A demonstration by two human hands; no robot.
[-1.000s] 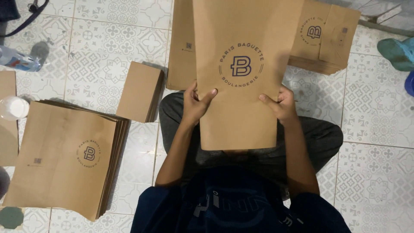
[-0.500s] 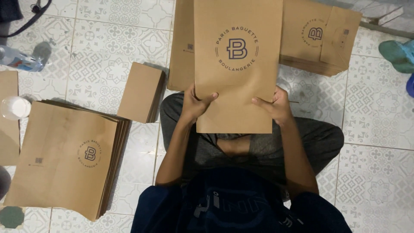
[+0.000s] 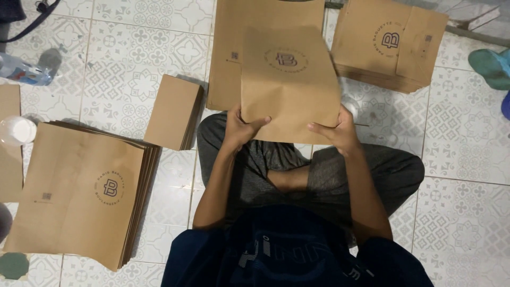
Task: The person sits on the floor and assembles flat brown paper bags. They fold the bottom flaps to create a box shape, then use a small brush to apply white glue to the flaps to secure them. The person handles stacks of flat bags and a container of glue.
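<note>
A person sits cross-legged on the patterned tile floor [image 3: 467, 159], holding a flat brown paper bag [image 3: 289, 85] up in the upper middle of the frame. The left hand [image 3: 241, 127] grips the bag's lower left corner, thumb laid across its face; the right hand [image 3: 334, 130] clasps the lower right corner the same way. The bag is blurred, with a round dark mark on its upper part. Behind it, at the top of the frame, lies another flat bag of the same kind [image 3: 228, 53]. A thick stack of bags [image 3: 79, 191] fills the lower left, and a second stack [image 3: 388, 45] sits at the upper right. A small pile of brown card pieces [image 3: 172, 111] rests just left of the left knee. A plastic bottle [image 3: 24, 72] lies at the left edge.
</note>
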